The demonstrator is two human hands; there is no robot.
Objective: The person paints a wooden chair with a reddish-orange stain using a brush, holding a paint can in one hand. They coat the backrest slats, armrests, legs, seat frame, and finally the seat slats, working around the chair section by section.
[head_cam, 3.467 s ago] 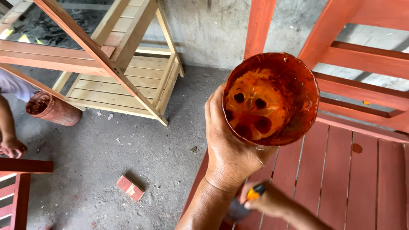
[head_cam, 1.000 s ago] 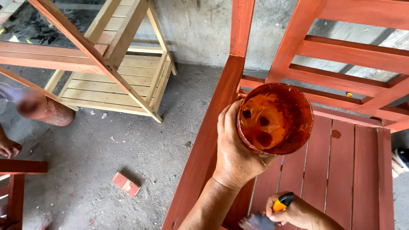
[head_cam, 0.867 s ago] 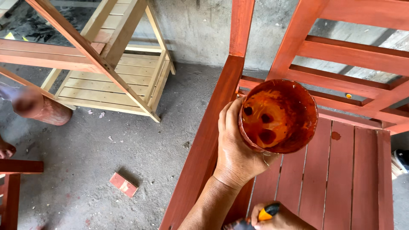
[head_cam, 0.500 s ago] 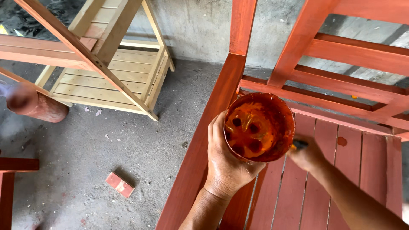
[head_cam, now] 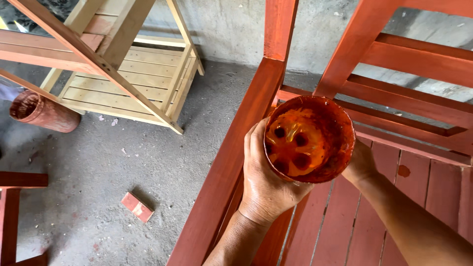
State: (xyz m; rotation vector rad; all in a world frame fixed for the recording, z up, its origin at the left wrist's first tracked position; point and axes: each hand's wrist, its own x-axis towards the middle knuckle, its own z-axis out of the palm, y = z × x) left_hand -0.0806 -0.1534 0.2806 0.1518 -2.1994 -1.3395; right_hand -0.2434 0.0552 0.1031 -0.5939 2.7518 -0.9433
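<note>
Fingers (head_cam: pixel 252 148) of my left hand (head_cam: pixel 268 184) are wrapped around the cup (head_cam: pixel 309 139), grasping it from the left side just right of the frame's centre, its open mouth tipped toward me so I see orange-red paint pooled over the lobed bottom. My right hand (head_cam: pixel 360 161) sits at the cup's right edge, mostly hidden behind it, so I cannot tell whether its fingers are clenched or loose, or what they hold. Below and behind the cup runs the red bench (head_cam: pixel 433 197), its painted slats filling the lower right and its rails crossing the upper right; one long red beam (head_cam: pixel 231 162) slants down from the top centre past my left wrist. On the concrete floor (head_cam: pixel 148 162) at lower left lies a small red block (head_cam: pixel 137 207). An unpainted wooden frame (head_cam: pixel 123 83) stands in the upper left, and a second paint-stained cup (head_cam: pixel 42 112) lies at the left edge.
</note>
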